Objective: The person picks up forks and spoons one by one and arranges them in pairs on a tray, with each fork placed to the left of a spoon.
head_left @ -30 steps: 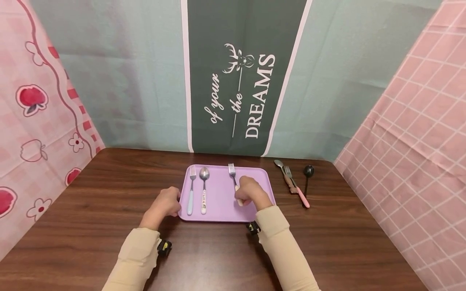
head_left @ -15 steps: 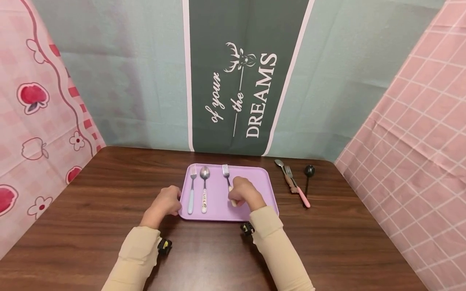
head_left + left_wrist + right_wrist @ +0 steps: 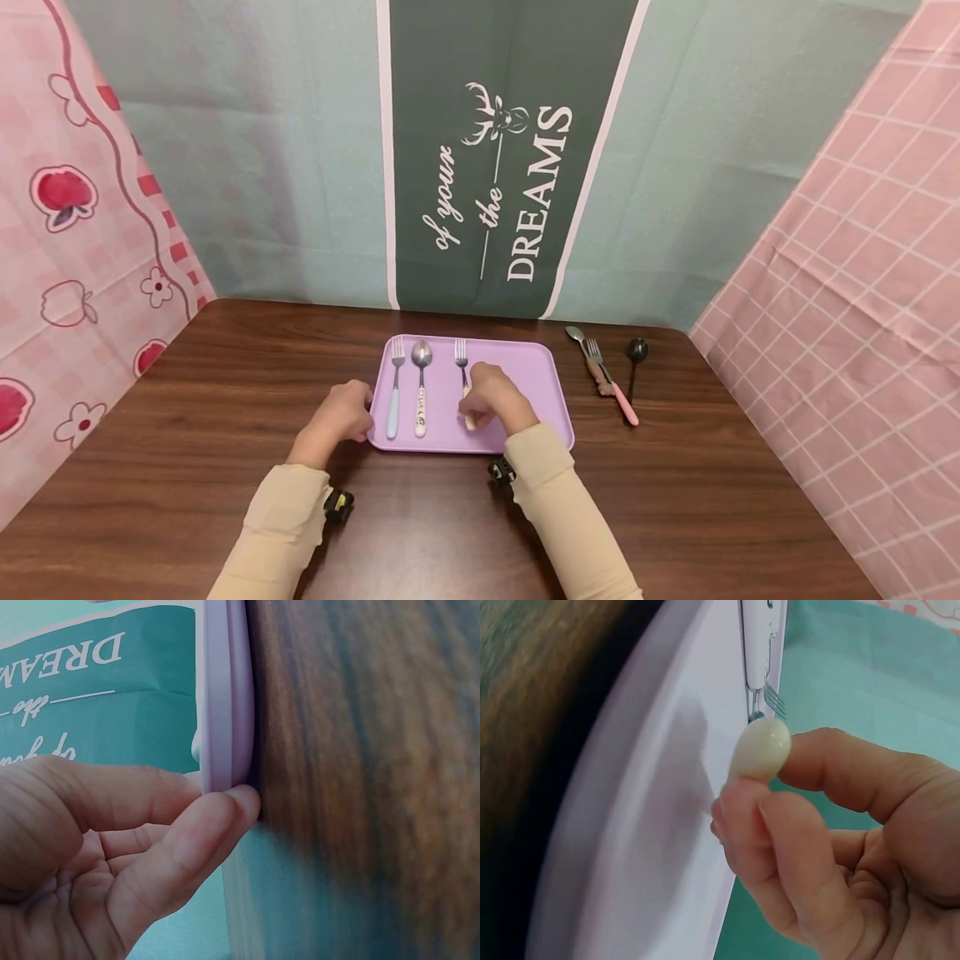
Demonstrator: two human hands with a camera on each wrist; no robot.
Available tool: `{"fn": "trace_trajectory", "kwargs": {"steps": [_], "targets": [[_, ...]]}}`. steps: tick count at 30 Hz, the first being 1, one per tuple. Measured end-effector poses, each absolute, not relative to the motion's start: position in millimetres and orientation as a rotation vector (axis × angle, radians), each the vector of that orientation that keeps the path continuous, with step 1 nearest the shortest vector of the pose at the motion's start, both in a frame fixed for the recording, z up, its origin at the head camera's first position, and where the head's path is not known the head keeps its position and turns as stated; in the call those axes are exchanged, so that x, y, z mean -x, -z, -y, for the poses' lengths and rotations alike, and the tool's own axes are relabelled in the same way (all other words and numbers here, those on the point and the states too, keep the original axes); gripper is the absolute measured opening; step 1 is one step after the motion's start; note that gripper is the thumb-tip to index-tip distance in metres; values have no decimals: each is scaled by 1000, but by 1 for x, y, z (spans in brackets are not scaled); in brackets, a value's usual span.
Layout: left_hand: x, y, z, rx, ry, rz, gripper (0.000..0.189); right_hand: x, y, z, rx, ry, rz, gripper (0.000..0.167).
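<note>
My right hand (image 3: 492, 397) pinches the white handle of a fork (image 3: 461, 354) low over the purple tray (image 3: 517, 367); its tines point to the back. In the right wrist view the rounded white handle end (image 3: 761, 750) shows between thumb and fingers. My left hand (image 3: 343, 414) is at the tray's left edge, and in the left wrist view its thumb and fingers pinch the rim (image 3: 225, 712). On the tray's left side lie a blue-handled fork (image 3: 393, 392) and a spoon (image 3: 421, 392) with a patterned white handle, side by side.
Right of the tray, on the brown table (image 3: 675, 500), lie a spoon (image 3: 575, 334) with a brown figure on its handle, a pink-handled fork (image 3: 624, 404) close against it, and a black spoon (image 3: 637, 351). A printed cloth (image 3: 315, 167) hangs behind the table.
My right hand has moved left over the tray with the white-handled fork, and the fork has turned straighter. The left hand has stayed at the tray's edge.
</note>
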State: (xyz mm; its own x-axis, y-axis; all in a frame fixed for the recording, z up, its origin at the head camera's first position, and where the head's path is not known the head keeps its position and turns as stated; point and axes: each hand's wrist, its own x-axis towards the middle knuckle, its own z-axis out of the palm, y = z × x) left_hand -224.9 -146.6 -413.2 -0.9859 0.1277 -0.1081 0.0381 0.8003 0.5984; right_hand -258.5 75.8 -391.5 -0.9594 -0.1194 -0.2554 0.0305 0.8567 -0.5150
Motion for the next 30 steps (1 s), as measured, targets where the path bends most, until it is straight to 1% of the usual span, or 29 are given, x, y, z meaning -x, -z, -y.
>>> {"fn": "trace_trajectory", "kwargs": {"steps": [7,18,30], "targets": [[224,413,146,-130,-940,-2838,33,255,398,-70,83,742,-2760,15],[225,412,146,-117,-958,-2833,30,255,401,-66,85,765,-2790,25],[225,412,146,-108,-956,-2825,33,255,402,-64,64,818,-2761,27]]}}
